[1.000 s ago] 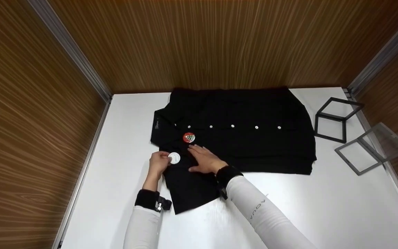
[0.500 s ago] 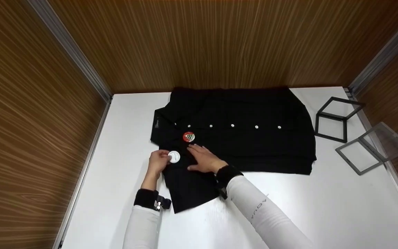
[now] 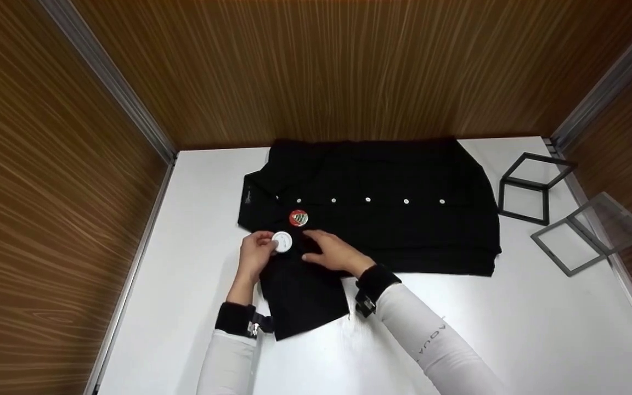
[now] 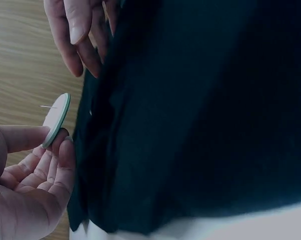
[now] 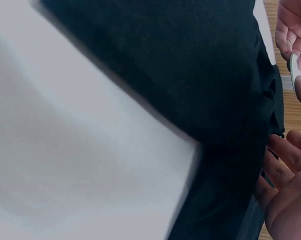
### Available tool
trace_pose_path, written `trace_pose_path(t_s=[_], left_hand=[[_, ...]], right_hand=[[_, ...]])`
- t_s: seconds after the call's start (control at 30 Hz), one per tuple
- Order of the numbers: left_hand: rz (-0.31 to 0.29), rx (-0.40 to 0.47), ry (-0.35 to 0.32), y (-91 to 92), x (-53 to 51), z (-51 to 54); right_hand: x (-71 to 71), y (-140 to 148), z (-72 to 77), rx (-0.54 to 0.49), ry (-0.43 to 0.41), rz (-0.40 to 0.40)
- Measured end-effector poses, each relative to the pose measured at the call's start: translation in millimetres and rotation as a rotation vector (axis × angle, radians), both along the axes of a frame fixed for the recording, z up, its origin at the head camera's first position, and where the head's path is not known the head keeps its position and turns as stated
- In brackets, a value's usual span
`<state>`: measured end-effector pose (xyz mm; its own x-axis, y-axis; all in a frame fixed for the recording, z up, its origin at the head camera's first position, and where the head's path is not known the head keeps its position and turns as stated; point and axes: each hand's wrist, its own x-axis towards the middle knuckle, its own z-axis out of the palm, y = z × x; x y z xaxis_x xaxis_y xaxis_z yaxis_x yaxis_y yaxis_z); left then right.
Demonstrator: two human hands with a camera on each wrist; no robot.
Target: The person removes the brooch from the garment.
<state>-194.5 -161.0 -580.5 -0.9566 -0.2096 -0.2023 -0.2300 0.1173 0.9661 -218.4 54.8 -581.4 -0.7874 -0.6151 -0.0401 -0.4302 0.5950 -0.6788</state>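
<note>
My left hand [image 3: 255,255] pinches a round white-backed pin badge [image 3: 282,242] by its edge, over the shoulder of a black shirt [image 3: 393,236]. In the left wrist view the badge [image 4: 56,120] is tilted nearly edge-on, and a thin pin sticks out from its back. My right hand [image 3: 338,253] is beside it over the shirt's chest, thumb and fingers apart with nothing between them. From the right wrist view, the fingers [image 5: 285,160] are near or against the cloth; contact is unclear. A red badge with a tree picture [image 3: 298,218] lies on the shirt below the collar.
At the table's right side stand two hinged frames, a black one [image 3: 524,203] and a grey one [image 3: 568,249], both unfolded. Wood-patterned panels [image 3: 316,71] wall the white table [image 3: 404,323] at the back and sides. The shirt's sleeve [image 3: 305,312] points toward me.
My left hand has raised the white-backed badge slightly up and to the right. My right hand has shifted a little right, its flat fingers now lifted and bent.
</note>
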Motion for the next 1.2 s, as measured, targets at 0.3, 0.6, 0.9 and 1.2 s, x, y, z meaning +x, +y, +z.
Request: trace_pose_path(t_s=[0.3, 0.6, 0.9, 1.2], left_hand=[[-0.035, 0.039, 0.054, 19.2, 2.3, 10.4], [-0.089, 0.059, 0.068, 36.7, 17.3, 48.9], [-0.067, 0.064, 0.08, 41.1, 7.0, 21.8], [-0.047, 0.07, 0.088, 49.0, 9.3, 23.1]], right_hand=[[3.9, 4.7, 0.4, -0.229, -0.043, -0.052], [4.3, 4.3, 4.8, -0.382, -0.097, -0.166], [3.3, 4.0, 8.0, -0.535, -0.211, -0.226], [2.6, 5.9, 7.9, -0.561, -0.237, -0.263]])
